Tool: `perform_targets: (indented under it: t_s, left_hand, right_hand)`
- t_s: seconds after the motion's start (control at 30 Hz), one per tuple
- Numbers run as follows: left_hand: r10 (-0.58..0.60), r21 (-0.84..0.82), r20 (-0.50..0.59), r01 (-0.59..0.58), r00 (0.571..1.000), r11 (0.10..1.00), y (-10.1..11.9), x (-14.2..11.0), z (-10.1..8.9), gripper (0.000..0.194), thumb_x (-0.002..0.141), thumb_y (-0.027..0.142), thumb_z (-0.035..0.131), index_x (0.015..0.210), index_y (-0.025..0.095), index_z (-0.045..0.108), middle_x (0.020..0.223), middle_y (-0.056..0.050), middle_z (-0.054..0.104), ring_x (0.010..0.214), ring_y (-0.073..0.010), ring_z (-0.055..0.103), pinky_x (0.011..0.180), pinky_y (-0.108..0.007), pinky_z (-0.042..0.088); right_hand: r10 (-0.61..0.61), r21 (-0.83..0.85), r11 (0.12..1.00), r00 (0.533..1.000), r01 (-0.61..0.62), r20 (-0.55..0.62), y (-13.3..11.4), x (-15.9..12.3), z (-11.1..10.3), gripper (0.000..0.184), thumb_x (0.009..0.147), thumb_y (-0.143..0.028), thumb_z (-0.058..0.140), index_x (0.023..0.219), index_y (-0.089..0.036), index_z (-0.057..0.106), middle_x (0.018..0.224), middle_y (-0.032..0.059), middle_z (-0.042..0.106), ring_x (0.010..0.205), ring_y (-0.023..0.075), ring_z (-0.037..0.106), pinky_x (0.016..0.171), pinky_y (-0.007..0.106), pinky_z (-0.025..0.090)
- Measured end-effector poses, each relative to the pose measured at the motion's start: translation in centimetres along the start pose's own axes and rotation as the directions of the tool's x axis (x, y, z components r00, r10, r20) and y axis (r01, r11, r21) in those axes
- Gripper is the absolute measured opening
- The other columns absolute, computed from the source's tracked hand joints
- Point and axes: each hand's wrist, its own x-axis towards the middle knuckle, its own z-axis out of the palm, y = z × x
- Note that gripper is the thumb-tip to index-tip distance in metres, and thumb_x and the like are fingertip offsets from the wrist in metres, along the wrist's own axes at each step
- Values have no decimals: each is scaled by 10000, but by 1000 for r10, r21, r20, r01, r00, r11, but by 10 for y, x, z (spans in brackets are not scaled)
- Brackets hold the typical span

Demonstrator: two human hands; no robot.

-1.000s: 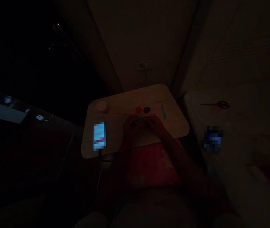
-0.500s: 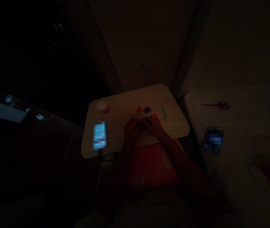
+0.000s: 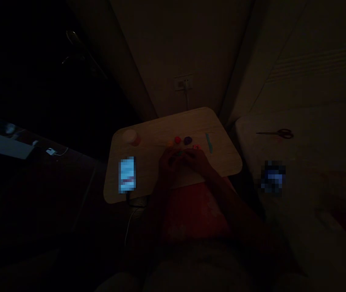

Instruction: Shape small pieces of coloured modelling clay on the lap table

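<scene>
In dim light, my left hand [image 3: 167, 160] and my right hand [image 3: 195, 159] meet over the near part of a small wooden table [image 3: 148, 174]. A small green lump [image 3: 180, 153], apparently modelling clay, shows between their curled fingertips; the fingers hide most of it. Just beyond the hands lie an orange lump [image 3: 170, 143], a red lump [image 3: 177, 140] and a dark purple lump [image 3: 188, 140]. By my right fingers is a pinkish-red piece [image 3: 196, 147], its shape unclear. A teal modelling knife [image 3: 209, 143] rests farther right.
A pale-lidded tub [image 3: 132, 137] stands at the table's far left, with a lit, blurred phone [image 3: 127, 174] nearer me. Scissors [image 3: 278, 133] and a blurred dark object [image 3: 273, 177] lie on the pale surface to the right. A wall socket [image 3: 183, 82] holds a plug.
The green lump now shows between my fingertips, where it was hidden before. My fingers have shifted slightly around it, and the view has moved a little.
</scene>
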Motion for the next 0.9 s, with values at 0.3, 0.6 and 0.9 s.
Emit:
perform_targets:
  t_s: [0.3, 0.6, 0.9]
  left_hand:
    - [-5, -31, 2, 5, 1000, 1000, 12, 2, -5, 174, 836, 300, 751, 990, 223, 775, 1062, -72, 718, 1008, -208, 668, 891, -351, 558]
    - [13, -32, -18, -13, 1000, 999, 15, 0, -5, 177, 812, 300, 776, 965, 214, 751, 1035, -59, 706, 986, -196, 657, 862, -329, 544]
    - [57, 13, 46, -57, 997, 998, 14, 0, -1, 192, 851, 348, 745, 999, 226, 746, 1046, -71, 694, 998, -198, 657, 893, -352, 549]
  right_hand:
    - [14, 233, 972, 998, -28, 62, 2, -2, 6, 399, 869, -522, 652, 1044, -191, 789, 951, 69, 781, 785, 188, 697, 696, 291, 542]
    - [-5, 222, 975, 995, -17, 97, 1, -1, -1, 398, 826, -511, 702, 1017, -174, 789, 942, 83, 789, 818, 207, 717, 722, 305, 559]
    - [25, 152, 988, 997, -36, 73, -2, -2, -3, 344, 782, -431, 751, 1021, -189, 805, 912, 72, 795, 795, 211, 700, 732, 317, 532]
